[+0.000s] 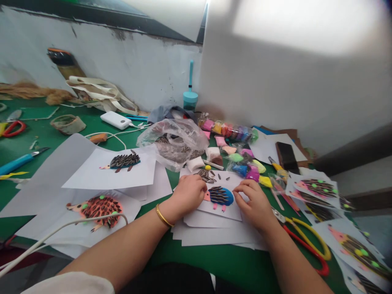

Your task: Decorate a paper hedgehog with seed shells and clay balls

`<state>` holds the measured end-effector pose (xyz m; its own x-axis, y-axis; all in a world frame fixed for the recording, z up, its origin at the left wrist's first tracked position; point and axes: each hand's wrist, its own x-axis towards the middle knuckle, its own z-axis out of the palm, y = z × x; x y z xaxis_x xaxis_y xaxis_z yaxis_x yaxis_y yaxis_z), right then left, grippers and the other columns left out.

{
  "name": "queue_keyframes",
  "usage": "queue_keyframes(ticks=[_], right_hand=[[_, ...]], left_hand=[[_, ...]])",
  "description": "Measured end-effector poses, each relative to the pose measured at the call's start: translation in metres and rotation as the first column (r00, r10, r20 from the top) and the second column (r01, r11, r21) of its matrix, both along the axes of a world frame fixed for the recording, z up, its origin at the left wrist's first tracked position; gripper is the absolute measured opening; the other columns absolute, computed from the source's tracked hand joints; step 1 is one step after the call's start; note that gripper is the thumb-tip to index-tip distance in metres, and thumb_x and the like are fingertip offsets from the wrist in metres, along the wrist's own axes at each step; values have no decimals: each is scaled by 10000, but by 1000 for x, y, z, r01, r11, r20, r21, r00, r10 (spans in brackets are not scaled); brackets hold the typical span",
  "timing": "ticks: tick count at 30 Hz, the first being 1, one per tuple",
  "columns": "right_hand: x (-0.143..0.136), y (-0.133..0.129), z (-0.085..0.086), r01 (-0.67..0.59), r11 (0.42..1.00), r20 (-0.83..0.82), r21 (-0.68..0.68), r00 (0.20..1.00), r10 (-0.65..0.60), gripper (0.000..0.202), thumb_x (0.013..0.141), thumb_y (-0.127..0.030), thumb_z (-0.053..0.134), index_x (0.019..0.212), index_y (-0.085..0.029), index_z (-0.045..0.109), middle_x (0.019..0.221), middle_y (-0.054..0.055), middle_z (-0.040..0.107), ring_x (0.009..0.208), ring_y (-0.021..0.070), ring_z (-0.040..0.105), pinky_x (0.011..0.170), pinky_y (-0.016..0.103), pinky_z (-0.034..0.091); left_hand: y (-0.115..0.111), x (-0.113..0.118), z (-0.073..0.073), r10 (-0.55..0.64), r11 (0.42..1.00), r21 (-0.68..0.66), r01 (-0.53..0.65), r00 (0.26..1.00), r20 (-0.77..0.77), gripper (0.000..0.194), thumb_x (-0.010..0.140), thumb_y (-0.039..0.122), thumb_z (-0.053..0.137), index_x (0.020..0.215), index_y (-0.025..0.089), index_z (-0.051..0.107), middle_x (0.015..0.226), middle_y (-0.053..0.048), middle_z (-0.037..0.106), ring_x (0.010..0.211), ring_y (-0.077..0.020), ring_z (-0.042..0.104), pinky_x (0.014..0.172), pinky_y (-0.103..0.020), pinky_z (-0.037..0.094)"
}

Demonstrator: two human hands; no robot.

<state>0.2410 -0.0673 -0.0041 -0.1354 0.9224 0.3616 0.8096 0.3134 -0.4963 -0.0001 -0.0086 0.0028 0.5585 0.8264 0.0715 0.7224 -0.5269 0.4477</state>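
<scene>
A paper sheet (228, 213) lies before me, bearing a hedgehog (226, 197) of blue clay with striped sunflower seeds as spines, a pink face and pink feet. My left hand (190, 193) rests over the sheet's left side by the face, fingers curled inward; its fingertips are partly hidden. At the hedgehog's right edge is my right hand (252, 200), thumb and forefinger drawn together in a pinch. Anything between them is too small to make out. Loose sunflower seeds (206, 176) and a small yellow clay ball (208, 168) lie just beyond the left hand.
Beyond the sheet are a plastic bag of seeds (174, 143) and colourful clay packets (241, 168). Scissors (306, 237) lie right of my right forearm, near finished hedgehog pictures (318, 188). At left, a white cable (61, 226) crosses another hedgehog picture (99, 210); a craft knife (21, 161) lies farther out.
</scene>
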Motion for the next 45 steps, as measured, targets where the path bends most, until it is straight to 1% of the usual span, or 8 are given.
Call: queue_keyframes(ticks=[6,11,15,21,29,35,41,45], right_hand=[[-2,4,-2,1,999,-20,-55,1000,-2,155,925,-276,531,899,-204,666,1002,74,589,979,226,583,878,368,460],[-9,4,15,-40,994,21,-105,999,42,172,938,-259,506,929,-207,670,1031,76,595,1005,225,575,905,371,456],[-24,16,32,-75,983,127,-169,987,97,168,925,-225,524,918,-208,691,994,68,615,952,214,584,852,346,460],[-63,59,40,-113,962,372,-249,906,203,153,883,-217,584,866,-219,737,935,66,643,902,209,599,770,306,430],[-93,86,36,-62,944,559,-323,792,243,178,873,-253,566,883,-208,739,947,91,665,880,220,606,716,301,386],[-83,87,41,-72,959,525,-276,824,212,165,868,-273,563,910,-234,718,956,62,678,874,197,605,662,273,354],[-53,87,48,144,956,560,-257,828,26,184,893,-278,509,929,-231,683,827,38,709,715,175,594,562,276,263],[-29,79,49,225,942,542,-249,838,-57,165,882,-269,527,921,-238,684,889,36,723,764,189,614,569,275,281]], left_hand=[[1,0,-2,4,1000,2,-4,1000,16,238,829,146,510,836,229,734,924,-39,691,934,-211,613,864,-389,433],[2,-1,-4,24,999,22,-26,996,81,255,803,114,499,837,229,724,929,-29,687,938,-209,615,874,-382,435],[3,-4,-1,140,987,51,-150,978,154,232,778,79,489,810,210,678,936,-37,662,935,-209,599,857,-364,438],[5,-7,3,256,961,49,-273,940,227,197,784,74,477,851,205,609,921,-36,631,910,-204,569,826,-346,440],[7,-7,1,246,962,45,-270,923,295,179,786,79,475,829,204,596,907,-28,626,893,-194,564,811,-334,435],[5,-7,1,224,969,38,-246,928,298,197,801,93,481,871,205,628,949,-29,641,925,-195,578,839,-339,440],[4,-4,-5,156,986,24,-165,965,210,211,803,111,505,870,227,669,955,-23,664,963,-209,600,872,-370,433],[3,-2,-8,81,995,49,-89,986,143,232,804,116,527,901,238,698,980,-33,670,997,-220,598,895,-388,426]])
